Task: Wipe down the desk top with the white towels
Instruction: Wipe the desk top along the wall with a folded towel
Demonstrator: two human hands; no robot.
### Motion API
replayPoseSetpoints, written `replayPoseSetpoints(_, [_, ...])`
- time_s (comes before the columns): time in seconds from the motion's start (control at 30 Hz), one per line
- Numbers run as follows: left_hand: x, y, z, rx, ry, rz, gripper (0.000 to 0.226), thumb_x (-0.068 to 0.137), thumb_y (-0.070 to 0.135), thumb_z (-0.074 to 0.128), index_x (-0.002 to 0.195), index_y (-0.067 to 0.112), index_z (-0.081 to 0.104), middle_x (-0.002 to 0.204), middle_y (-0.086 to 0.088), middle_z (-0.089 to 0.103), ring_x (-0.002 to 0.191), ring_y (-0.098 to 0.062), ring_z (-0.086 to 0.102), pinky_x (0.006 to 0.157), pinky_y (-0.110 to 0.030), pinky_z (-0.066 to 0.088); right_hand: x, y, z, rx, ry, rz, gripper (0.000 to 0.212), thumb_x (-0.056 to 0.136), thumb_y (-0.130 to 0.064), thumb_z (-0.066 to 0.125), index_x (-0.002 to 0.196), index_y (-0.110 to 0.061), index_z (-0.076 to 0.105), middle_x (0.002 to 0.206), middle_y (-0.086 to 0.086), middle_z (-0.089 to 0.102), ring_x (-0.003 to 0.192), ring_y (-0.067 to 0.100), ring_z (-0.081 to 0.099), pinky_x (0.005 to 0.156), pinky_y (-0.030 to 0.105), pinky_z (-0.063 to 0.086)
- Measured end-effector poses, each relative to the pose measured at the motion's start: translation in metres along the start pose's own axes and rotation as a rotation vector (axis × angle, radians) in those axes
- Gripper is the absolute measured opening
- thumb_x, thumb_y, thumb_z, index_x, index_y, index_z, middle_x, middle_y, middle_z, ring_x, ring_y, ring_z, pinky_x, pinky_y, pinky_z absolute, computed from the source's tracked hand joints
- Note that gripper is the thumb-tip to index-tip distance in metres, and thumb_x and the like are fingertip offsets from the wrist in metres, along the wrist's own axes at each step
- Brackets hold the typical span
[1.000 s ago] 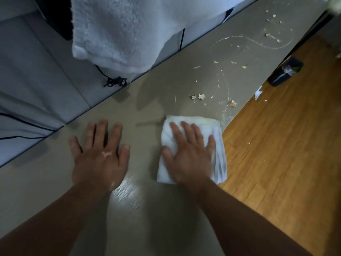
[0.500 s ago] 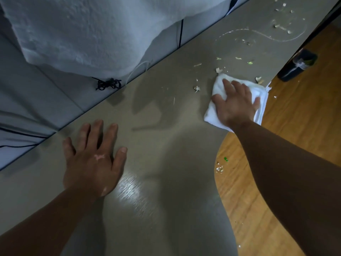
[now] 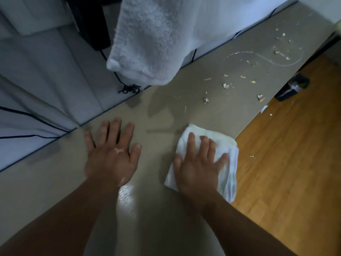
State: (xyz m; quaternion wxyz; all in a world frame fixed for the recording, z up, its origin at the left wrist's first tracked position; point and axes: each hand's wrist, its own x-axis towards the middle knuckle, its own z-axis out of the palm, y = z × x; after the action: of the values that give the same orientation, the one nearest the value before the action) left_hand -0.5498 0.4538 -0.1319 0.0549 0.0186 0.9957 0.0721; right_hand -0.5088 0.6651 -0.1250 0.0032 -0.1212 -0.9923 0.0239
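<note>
Pulled back, flat right hand (image 3: 198, 169) presses folded towel (image 3: 228, 163) overhanging desk (image 3: 156, 209) edge; left hand (image 3: 110, 156) splayed.

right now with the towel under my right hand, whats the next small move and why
Probably push the folded white towel forward along the desk top with the right hand toward the crumbs beyond it. Scraps and a pale curved smear lie on the far stretch, while the surface near you looks clean. The left hand lies flat, bracing you.
</note>
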Motion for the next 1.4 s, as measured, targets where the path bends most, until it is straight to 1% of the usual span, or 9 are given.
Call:
replayPoseSetpoints(0.13, [0.001, -0.001, 0.001, -0.012, 0.017, -0.008, 0.061, 0.104, 0.055, 0.016, 0.162, 0.037, 0.02, 0.172, 0.0, 0.018, 0.158, -0.028, 0.013, 0.125, -0.065, 0.004, -0.045, -0.034, -0.008, 0.018, -0.08, -0.261, 0.073, 0.089, -0.055, 0.041, 0.154, -0.02, 0.042, 0.146, 0.017, 0.048, 0.139, 0.041, 0.043, 0.108, 0.078, 0.024])
replayPoseSetpoints(0.33, [0.001, -0.004, 0.004, -0.012, 0.041, 0.016, 0.059, 0.105, 0.051, 0.021, 0.162, 0.035, 0.025, 0.171, -0.003, 0.024, 0.158, -0.03, 0.018, 0.125, -0.066, 0.007, -0.007, -0.016, -0.01, 0.093, -0.096, -0.452, 0.071, 0.091, -0.061, 0.045, 0.156, -0.033, 0.037, 0.153, 0.006, 0.041, 0.145, 0.028, 0.037, 0.119, 0.068, 0.014])
replayPoseSetpoints(0.67, [-0.001, -0.003, 0.002, 0.01, 0.031, 0.012, 0.06, 0.103, 0.05, 0.032, 0.159, 0.032, 0.039, 0.167, -0.005, 0.034, 0.156, -0.031, 0.026, 0.124, -0.066, 0.011, 0.112, -0.012, 0.0, 0.116, -0.027, -0.254, 0.07, 0.09, -0.062, 0.033, 0.154, -0.034, 0.037, 0.153, 0.007, 0.039, 0.143, 0.028, 0.033, 0.119, 0.065, 0.016])
replayPoseSetpoints(0.83, [0.002, -0.001, 0.004, 0.043, 0.002, -0.019, 0.061, 0.101, 0.051, 0.034, 0.159, 0.032, 0.04, 0.168, -0.004, 0.035, 0.156, -0.031, 0.03, 0.124, -0.066, 0.017, 0.169, -0.003, 0.001, 0.134, 0.025, -0.188, 0.069, 0.089, -0.06, 0.028, 0.147, -0.028, 0.045, 0.149, 0.013, 0.044, 0.139, 0.035, 0.039, 0.115, 0.068, 0.021])
replayPoseSetpoints(0.97, [0.004, -0.001, 0.005, 0.077, -0.034, -0.074, 0.063, 0.101, 0.054, 0.029, 0.161, 0.035, 0.036, 0.17, -0.001, 0.032, 0.157, -0.028, 0.027, 0.124, -0.064, 0.019, 0.194, 0.001, 0.003, 0.135, -0.009, -0.187, 0.077, 0.086, -0.062, 0.022, 0.153, -0.029, 0.04, 0.151, 0.012, 0.042, 0.141, 0.033, 0.037, 0.116, 0.069, 0.016])
replayPoseSetpoints(1.07, [0.007, 0.0, 0.005, 0.082, -0.053, -0.123, 0.062, 0.103, 0.055, 0.02, 0.163, 0.039, 0.026, 0.172, 0.002, 0.027, 0.16, -0.023, 0.021, 0.127, -0.06, 0.015, 0.195, 0.003, 0.004, 0.112, 0.003, -0.223, 0.077, 0.086, -0.06, 0.021, 0.152, -0.026, 0.042, 0.147, 0.012, 0.045, 0.138, 0.034, 0.039, 0.115, 0.07, 0.017])
replayPoseSetpoints(1.17, [0.008, 0.006, 0.003, 0.067, -0.055, -0.172, 0.065, 0.102, 0.057, 0.009, 0.164, 0.04, 0.021, 0.174, 0.004, 0.021, 0.161, -0.021, 0.014, 0.129, -0.059, 0.009, 0.185, 0.01, 0.005, 0.104, 0.061, -0.313, 0.071, 0.087, -0.055, 0.031, 0.147, -0.021, 0.049, 0.14, 0.013, 0.053, 0.13, 0.038, 0.047, 0.112, 0.07, 0.024])
replayPoseSetpoints(1.3, [0.013, 0.031, 0.002, 0.001, -0.093, -0.318, 0.069, 0.097, 0.059, -0.007, 0.164, 0.043, -0.005, 0.176, 0.008, -0.008, 0.162, -0.017, -0.012, 0.128, -0.057, -0.009, 0.142, 0.03, 0.002, 0.131, 0.04, -0.456, 0.068, 0.089, -0.052, 0.038, 0.15, -0.023, 0.048, 0.144, 0.008, 0.053, 0.132, 0.034, 0.047, 0.114, 0.068, 0.024])
replayPoseSetpoints(1.4, [0.017, 0.058, 0.005, -0.043, -0.096, -0.442, 0.068, 0.1, 0.056, -0.004, 0.165, 0.038, -0.008, 0.174, 0.006, -0.018, 0.161, -0.019, -0.019, 0.127, -0.058, -0.01, 0.097, 0.042, -0.009, 0.136, -0.028, -0.595, 0.069, 0.088, -0.052, 0.045, 0.152, -0.027, 0.044, 0.151, 0.003, 0.048, 0.136, 0.03, 0.045, 0.116, 0.068, 0.02])
